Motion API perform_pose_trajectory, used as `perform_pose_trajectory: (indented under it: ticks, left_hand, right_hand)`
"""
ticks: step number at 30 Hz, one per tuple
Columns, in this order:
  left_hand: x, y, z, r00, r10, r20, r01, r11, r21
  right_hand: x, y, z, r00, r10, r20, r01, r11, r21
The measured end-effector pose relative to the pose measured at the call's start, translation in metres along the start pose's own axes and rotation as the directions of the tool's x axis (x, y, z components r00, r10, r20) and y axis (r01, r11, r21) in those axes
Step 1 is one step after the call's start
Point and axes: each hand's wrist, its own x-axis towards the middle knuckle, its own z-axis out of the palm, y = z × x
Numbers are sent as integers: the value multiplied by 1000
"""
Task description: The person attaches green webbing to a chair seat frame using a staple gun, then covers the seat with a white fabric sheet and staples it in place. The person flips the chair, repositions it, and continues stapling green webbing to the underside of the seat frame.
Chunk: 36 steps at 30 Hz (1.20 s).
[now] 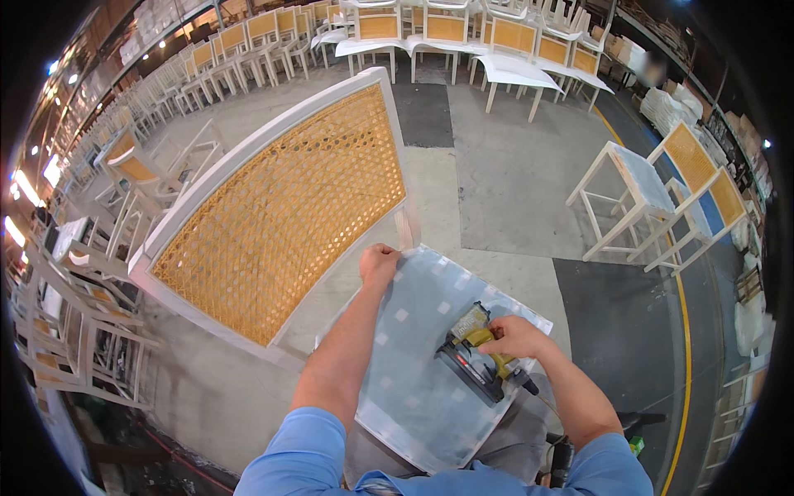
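A white chair lies tipped in front of me, its woven cane back [281, 219] to the left and its pale grey seat underside [413, 364] facing up over my lap. My left hand [378, 264] is closed on the far edge of the seat, near the back post. My right hand [514, 337] holds a yellow and black staple gun [471, 355] pressed flat on the seat's right side. An air hose runs off from the gun's rear end.
Rows of white cane-backed chairs [447, 29] line the back and left of the hall. Two more chairs [645, 198] stand at the right by a yellow floor line [685, 347]. Stacked chair frames [74, 331] crowd the left edge. Concrete floor lies between.
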Motion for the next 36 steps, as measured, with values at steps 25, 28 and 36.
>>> perform_pose_trajectory:
  ticks: [25, 28, 36]
  left_hand:
    - [31, -17, -32, 796, -236, 558, 298, 954, -22]
    - [28, -11, -29, 778, -267, 569, 354, 934, -46]
    - [26, -10, -19, 817, -259, 515, 333, 941, -54]
  right_hand:
    - [156, -195, -22, 998, 46, 45, -56, 962, 268]
    - [160, -186, -19, 997, 62, 40, -71, 958, 279]
    - [162, -184, -13, 993, 111, 30, -115, 954, 275]
